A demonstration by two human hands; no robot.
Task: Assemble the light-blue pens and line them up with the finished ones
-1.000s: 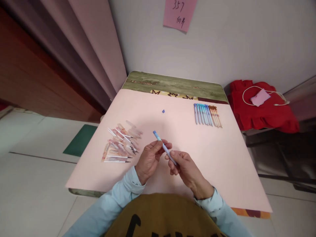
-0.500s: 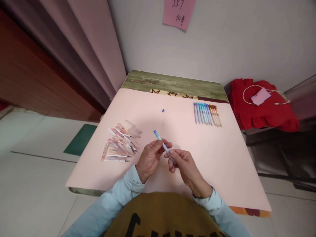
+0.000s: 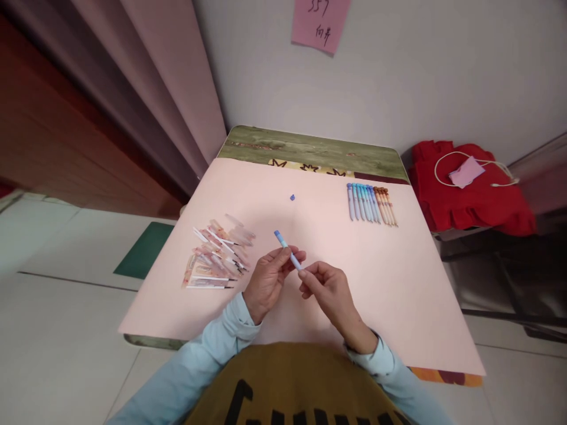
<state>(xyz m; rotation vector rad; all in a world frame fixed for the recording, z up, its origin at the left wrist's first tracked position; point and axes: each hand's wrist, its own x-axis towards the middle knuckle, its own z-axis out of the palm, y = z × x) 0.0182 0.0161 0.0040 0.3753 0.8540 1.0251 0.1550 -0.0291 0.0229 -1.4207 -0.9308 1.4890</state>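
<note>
My left hand (image 3: 269, 278) and my right hand (image 3: 328, 289) both pinch a light blue pen (image 3: 286, 246) above the pink sheet (image 3: 310, 307) near the table's front. The pen slants up and to the left, its blue cap end free. Left of my left hand lies a pile of pen refills and clear wrappers (image 3: 217, 254). A row of several blue and orange pens (image 3: 371, 204) lies at the far right of the sheet. A small blue cap piece (image 3: 292, 198) rests alone further back.
The green wooden table (image 3: 310, 147) stands against a grey wall with a pink note (image 3: 319, 23). A red cloth (image 3: 469, 189) with a white cable and pink paper lies to the right. A curtain hangs at the left; tiled floor and a green mat (image 3: 144, 251) lie below.
My right hand has slid up the pen toward my left hand, so less of the barrel shows between them. The pen has shifted slightly up and away.
</note>
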